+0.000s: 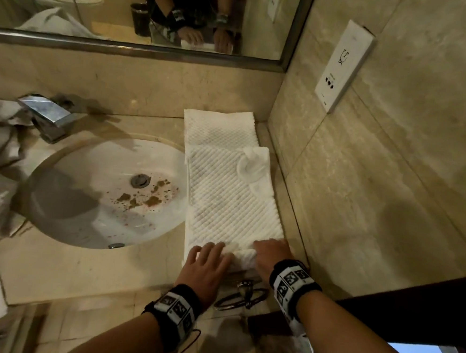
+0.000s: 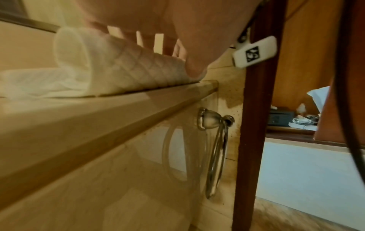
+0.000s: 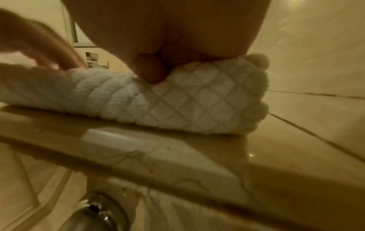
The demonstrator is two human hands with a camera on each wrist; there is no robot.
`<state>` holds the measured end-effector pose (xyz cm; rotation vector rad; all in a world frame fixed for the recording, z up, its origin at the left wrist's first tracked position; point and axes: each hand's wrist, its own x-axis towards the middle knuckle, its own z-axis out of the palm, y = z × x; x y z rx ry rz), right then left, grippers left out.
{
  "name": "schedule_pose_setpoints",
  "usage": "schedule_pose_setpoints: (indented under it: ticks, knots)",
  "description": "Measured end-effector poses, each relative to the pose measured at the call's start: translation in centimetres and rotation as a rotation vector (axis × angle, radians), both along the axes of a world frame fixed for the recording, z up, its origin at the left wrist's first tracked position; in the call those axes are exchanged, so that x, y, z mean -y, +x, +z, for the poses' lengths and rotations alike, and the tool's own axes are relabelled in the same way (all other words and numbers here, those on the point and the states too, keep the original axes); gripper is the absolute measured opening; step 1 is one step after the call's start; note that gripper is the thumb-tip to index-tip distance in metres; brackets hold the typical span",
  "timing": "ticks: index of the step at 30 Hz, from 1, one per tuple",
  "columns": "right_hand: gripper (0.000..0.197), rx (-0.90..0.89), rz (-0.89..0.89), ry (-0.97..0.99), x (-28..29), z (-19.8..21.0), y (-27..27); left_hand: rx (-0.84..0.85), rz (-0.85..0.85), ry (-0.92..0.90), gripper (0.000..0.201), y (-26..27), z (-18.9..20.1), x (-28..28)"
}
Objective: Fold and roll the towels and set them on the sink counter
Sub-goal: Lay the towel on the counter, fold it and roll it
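Near edge of the sink counter (image 1: 101, 272): the left hand (image 1: 205, 266) and right hand (image 1: 271, 256) rest side by side on the first turn of a roll formed at the near end of a folded white quilted towel (image 1: 233, 198). The left hand's fingers (image 2: 168, 45) lie spread and nearly straight over the roll, pressing rather than clasping. The right hand's thumb (image 3: 150, 70) digs into the roll's near side; its fingers lie over the top, how tightly cannot be told. Below the counter edge hangs a metal towel ring (image 2: 215, 154). Beyond the hands, the unrolled strip runs along the counter beside the basin (image 1: 105, 194) toward the mirror (image 1: 144, 10), with a small bunched lump on it. Step in hand, as judged: rolling, barely begun. The next move calls for even forward pressure from both hands, keeping the edges aligned.
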<state>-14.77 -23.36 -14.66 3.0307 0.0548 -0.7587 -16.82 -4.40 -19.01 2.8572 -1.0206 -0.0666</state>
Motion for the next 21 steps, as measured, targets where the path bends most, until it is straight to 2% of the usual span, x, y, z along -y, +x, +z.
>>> schedule_pose_setpoints:
  ticks: [2,5,7,9,10,12,14,16,18,21]
  knots:
    - [0.038,-0.103,0.004,0.002,-0.2,0.7,0.8,0.001,-0.078,-0.003,0.079,-0.9,-0.4,-0.1]
    - [0.036,-0.161,-0.007,0.017,-0.1,1.4,1.4,-0.107,-0.065,0.027,0.08,-0.3,0.1,-0.1]
    - [0.032,-0.041,-0.017,0.044,0.0,1.5,1.2,-0.146,-0.018,0.037,0.074,1.0,1.1,0.0]
    - [0.031,0.254,0.055,0.055,-0.1,1.2,0.1,-0.207,0.014,0.061,0.059,2.2,1.5,0.1]
    - [0.033,0.294,0.088,0.064,-0.2,0.9,-0.7,-0.212,0.036,0.057,0.051,2.9,1.4,0.0]
    - [0.041,0.274,0.167,0.036,-0.2,0.0,-2.2,-0.218,0.053,0.076,0.036,3.9,1.5,-0.1]
    - [0.06,0.177,0.153,0.012,0.2,-1.6,-2.7,-0.246,0.055,0.098,0.028,4.3,1.6,-0.4]
    - [0.06,0.187,0.146,0.005,0.2,-1.7,-2.3,-0.137,0.063,0.068,0.023,3.7,1.7,-0.8]
    - [0.047,0.171,0.098,0.042,-0.5,-1.1,-1.7,-0.039,0.063,0.049,0.037,2.2,1.4,-1.2]
    - [0.037,0.077,0.047,0.052,-1.2,-0.5,-1.0,-0.07,-0.016,0.082,0.067,0.2,0.7,-1.2]
